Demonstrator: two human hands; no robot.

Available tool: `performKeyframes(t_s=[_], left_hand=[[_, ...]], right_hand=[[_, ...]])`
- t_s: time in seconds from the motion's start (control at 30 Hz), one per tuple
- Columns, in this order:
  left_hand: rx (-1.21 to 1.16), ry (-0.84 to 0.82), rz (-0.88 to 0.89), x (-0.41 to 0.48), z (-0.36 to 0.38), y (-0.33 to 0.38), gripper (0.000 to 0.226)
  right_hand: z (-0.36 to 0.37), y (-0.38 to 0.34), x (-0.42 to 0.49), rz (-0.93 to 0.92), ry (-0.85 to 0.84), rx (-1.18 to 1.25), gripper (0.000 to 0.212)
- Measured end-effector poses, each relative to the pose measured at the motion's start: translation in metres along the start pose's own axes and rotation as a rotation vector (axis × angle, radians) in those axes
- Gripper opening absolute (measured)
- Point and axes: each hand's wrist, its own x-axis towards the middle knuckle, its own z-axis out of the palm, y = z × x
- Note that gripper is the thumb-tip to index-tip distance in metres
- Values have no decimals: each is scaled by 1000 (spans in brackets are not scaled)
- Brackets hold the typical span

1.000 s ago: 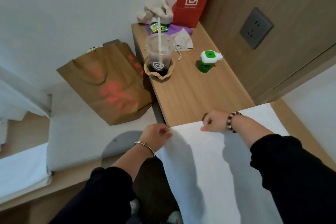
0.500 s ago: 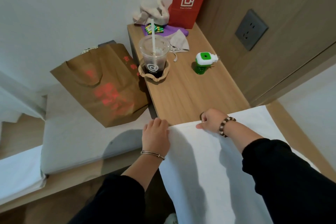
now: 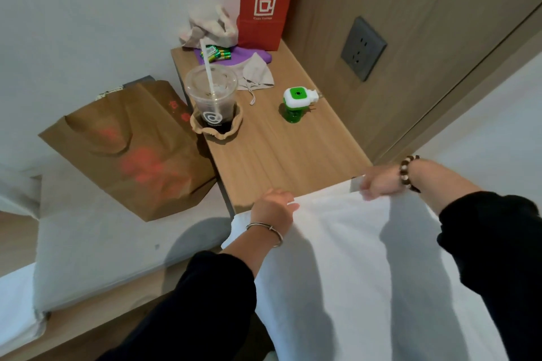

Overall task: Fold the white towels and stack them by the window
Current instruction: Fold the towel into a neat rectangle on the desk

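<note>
**A:** Which step are you on?

**B:** Folding, and early in it, I'd judge. In the head view the towel (image 3: 352, 258) is spread out below me, with its far edge lying along the near end of the counter (image 3: 278, 155). My left grip (image 3: 274, 208) has its fingers curled over that edge near one end. My right grip (image 3: 378, 184) is curled round the same edge further along, so both are holding the towel.

**A:** And the next move?

**B:** Probably I lift that edge evenly with both grips and bring it back toward me so it meets the near side. The two corners need to travel together or the fold will go crooked.

**A:** Anything in the way?

**B:** The cup (image 3: 212, 99) and the green bottle (image 3: 294, 102) stand further back on the counter, apart from the cloth. I should lift up and back rather than push forward.

**A:** And the stack by the window?

**B:** I can't see a window from here, so that comes later.
</note>
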Motion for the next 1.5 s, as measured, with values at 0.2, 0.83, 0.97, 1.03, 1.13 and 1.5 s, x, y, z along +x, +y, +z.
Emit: performKeyframes(t_s=[0.2, 0.83, 0.97, 1.03, 1.13, 1.5], left_hand=[[56, 13, -5, 0, 0, 1, 25], [154, 58, 166, 35, 46, 57, 33], [123, 78, 178, 36, 50, 53, 16], [106, 30, 147, 33, 46, 58, 20], [99, 28, 126, 33, 41, 61, 28], [49, 235, 177, 32, 52, 54, 24]], right_hand=[[10, 8, -9, 183, 590, -425, 17], [66, 84, 35, 175, 1189, 329, 41], [58, 103, 32, 267, 865, 786, 29], [58, 102, 31, 198, 871, 940, 22], [61, 98, 27, 77, 955, 1236, 26], [51, 71, 47, 100, 994, 1243, 20]])
